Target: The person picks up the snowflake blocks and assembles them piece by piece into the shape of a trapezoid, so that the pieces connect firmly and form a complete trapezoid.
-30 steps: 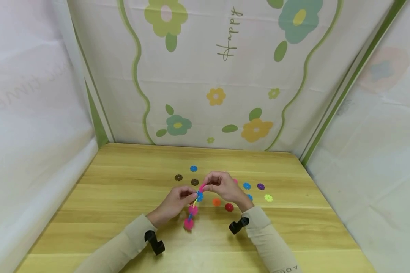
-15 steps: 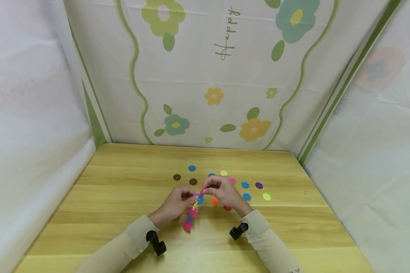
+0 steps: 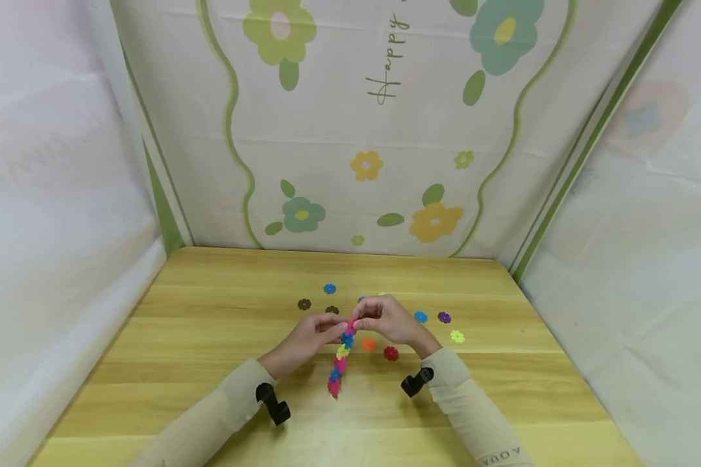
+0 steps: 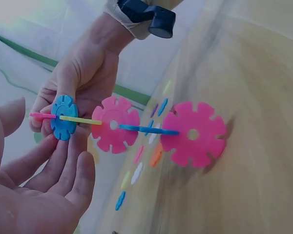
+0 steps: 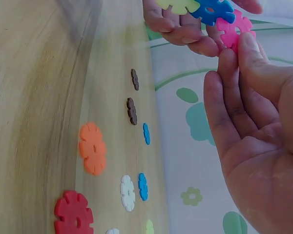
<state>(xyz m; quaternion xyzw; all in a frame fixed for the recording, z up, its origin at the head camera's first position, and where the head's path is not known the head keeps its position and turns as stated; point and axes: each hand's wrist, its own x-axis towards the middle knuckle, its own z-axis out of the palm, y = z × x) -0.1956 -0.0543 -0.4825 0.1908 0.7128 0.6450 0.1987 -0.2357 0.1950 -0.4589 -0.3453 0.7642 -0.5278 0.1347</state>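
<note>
A chain of slotted, flower-shaped plastic discs hangs between the hands, its pieces interlocked by their slots. At its top, a small pink disc [image 5: 229,35] is pinched between thumb and fingertips of my right hand [image 3: 390,321]. Below it come a blue disc [image 4: 64,118], a yellow disc [image 4: 83,120] seen edge-on, a pink disc [image 4: 115,125], another blue one, and a lowest pink disc [image 4: 193,134]. My left hand [image 3: 306,340] is beside the chain's upper end, thumb and fingers apart, its fingers close behind the blue disc; whether they touch it I cannot tell.
Loose discs lie flat on the wooden table [image 3: 222,402]: an orange disc [image 3: 368,345], a red disc [image 3: 391,353], a purple disc [image 3: 444,317], a yellow-green disc [image 3: 457,336], brown discs [image 3: 304,304] and several others. Printed fabric walls [image 3: 327,130] surround the table.
The chain has swung slightly right and hangs straighter below the right hand. My left thumb and fingers have loosened from the blue disc. The right hand keeps its pinch on the pink disc.
</note>
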